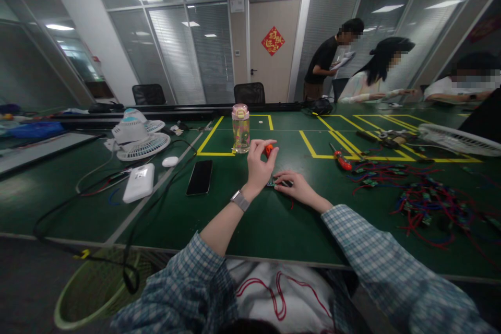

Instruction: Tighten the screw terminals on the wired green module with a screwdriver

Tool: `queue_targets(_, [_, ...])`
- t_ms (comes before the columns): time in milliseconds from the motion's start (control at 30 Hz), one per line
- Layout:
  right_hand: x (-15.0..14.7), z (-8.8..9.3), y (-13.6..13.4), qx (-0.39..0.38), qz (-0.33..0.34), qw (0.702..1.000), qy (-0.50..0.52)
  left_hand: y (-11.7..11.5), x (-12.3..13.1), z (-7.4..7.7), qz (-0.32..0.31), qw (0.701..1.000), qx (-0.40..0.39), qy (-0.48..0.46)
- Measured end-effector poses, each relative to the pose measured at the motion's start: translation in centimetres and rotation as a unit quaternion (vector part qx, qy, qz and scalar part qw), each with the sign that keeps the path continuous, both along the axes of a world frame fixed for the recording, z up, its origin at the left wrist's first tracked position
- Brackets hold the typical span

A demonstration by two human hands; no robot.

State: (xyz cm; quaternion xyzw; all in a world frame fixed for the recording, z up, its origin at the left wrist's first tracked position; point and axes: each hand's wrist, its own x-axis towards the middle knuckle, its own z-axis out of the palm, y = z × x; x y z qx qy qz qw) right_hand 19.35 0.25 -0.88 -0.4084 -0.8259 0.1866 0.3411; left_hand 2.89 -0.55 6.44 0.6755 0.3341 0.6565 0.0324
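My left hand [260,164], a watch on its wrist, is closed around the orange handle of a screwdriver [269,150]. The shaft points down at a small green circuit board [271,184] on the table; whether the tip touches it I cannot tell. My right hand [296,188] lies low over the table, with its fingers pinching the board's edge and partly hiding it. A short red wire [291,203] sticks out below that hand. To the right, a second screwdriver [343,161] with a red-orange handle lies on the tabletop.
A heap of small boards with red and blue wires [426,206] covers the right side. A water bottle [240,130] stands beyond my left hand. Further left are a phone [199,177], a white power bank [139,182], fans [139,138] and cables. Several people are across the table.
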Motion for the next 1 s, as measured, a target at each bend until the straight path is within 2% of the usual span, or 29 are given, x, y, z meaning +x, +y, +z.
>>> queue_targets(267, [-0.04, -0.03, 0.05, -0.001, -0.001, 1.0, 0.002, 0.22, -0.1, -0.24, -0.052, 0.999, -0.008, -0.008])
queue_targets(400, [-0.03, -0.05, 0.07, 0.001, -0.003, 1.0, 0.001, 0.17, -0.02, -0.15, -0.031, 0.999, 0.001, -0.009])
queue_targets(567, [-0.01, -0.08, 0.08, 0.004, 0.001, 1.0, 0.0, -0.08, -0.01, 0.06, 0.027, 1.0, 0.015, -0.005])
queue_targets(867, [0.02, -0.34, 0.23, 0.005, -0.001, 1.0, 0.001, 0.08, -0.18, -0.04, -0.021, 1.0, 0.0, -0.009])
queue_targets(1000, [-0.01, -0.21, 0.11, 0.003, -0.004, 1.0, 0.0, 0.01, -0.08, 0.01, 0.004, 1.0, -0.005, -0.011])
